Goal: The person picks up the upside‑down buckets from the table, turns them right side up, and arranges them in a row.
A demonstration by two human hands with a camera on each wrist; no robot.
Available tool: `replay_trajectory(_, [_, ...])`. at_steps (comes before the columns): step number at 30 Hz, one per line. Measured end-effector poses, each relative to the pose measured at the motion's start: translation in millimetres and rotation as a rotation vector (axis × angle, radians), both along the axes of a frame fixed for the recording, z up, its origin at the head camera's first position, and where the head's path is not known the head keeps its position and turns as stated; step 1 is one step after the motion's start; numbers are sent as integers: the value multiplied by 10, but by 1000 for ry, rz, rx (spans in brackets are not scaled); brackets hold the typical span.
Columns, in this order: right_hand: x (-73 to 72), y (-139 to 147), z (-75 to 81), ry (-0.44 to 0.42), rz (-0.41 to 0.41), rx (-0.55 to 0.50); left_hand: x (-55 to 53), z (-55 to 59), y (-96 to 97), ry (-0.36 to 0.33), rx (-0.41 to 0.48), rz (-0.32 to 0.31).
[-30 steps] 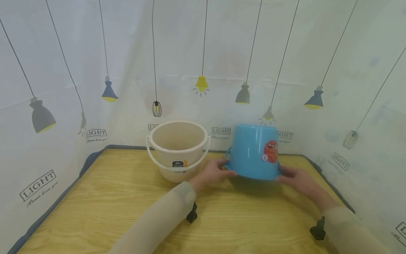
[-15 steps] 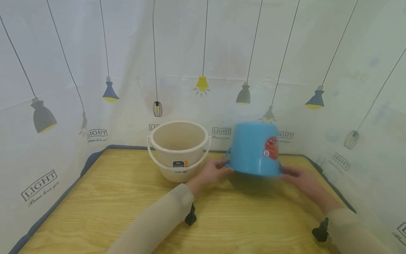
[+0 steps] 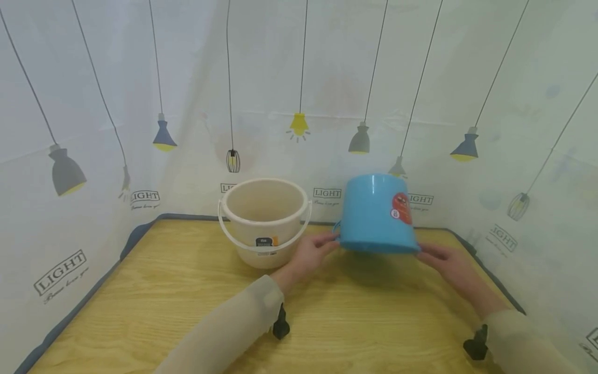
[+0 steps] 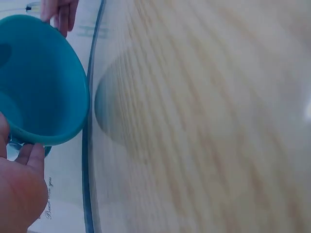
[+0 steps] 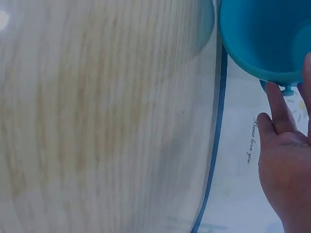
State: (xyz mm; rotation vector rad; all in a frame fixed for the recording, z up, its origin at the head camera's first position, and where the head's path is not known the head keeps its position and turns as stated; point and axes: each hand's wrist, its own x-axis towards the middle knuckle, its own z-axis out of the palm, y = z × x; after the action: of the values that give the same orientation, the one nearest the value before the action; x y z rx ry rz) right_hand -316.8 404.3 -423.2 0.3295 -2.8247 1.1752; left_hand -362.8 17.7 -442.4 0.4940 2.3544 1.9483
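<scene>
A blue bucket [image 3: 376, 215] with a red sticker is held upside down and slightly tilted above the table. My left hand [image 3: 308, 255] pinches its rim on the left, close to the handle. On the opposite side my right hand [image 3: 449, 264] grips the rim between thumb and fingers. The left wrist view looks into the hollow inside of the blue bucket [image 4: 43, 87], its mouth facing down toward the tabletop. In the right wrist view, fingers [image 5: 279, 104] lie against the rim beside a small handle peg. A cream bucket [image 3: 249, 231] stands upright just left of the blue one.
The cream bucket's white handle [image 3: 223, 228] hangs down across its front. The wood-grain table [image 3: 355, 322] ends at a dark blue edge strip [image 3: 187, 215]. Behind it hangs a pale curtain [image 3: 261, 62] printed with lamps. Each wrist carries a black mount [image 3: 281, 324].
Both hands have lifted the blue bucket somewhat higher, and its tilt has increased a little. The cream bucket stays where it was.
</scene>
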Motion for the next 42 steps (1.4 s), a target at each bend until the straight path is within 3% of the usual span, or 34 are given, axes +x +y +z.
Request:
replay_trajectory(5, [11, -27, 29, 32, -56, -23, 42, 5, 15, 0, 72, 10])
replay_trajectory(9, [34, -70, 72, 7, -117, -67, 77, 37, 32, -15, 134, 11])
replay_trajectory(13, [74, -112, 105, -8, -115, -125, 123, 83, 51, -8, 181, 9])
replay_trajectory(26, [104, -137, 143, -20, -190, -235, 212, 156, 81, -3, 229, 29])
replay_trajectory(34, [122, -143, 198, 3, -211, -191, 250, 200, 78, -10, 250, 24])
replay_trajectory(42, [141, -112, 240, 67, -161, -164, 299, 225, 49, -13, 246, 6])
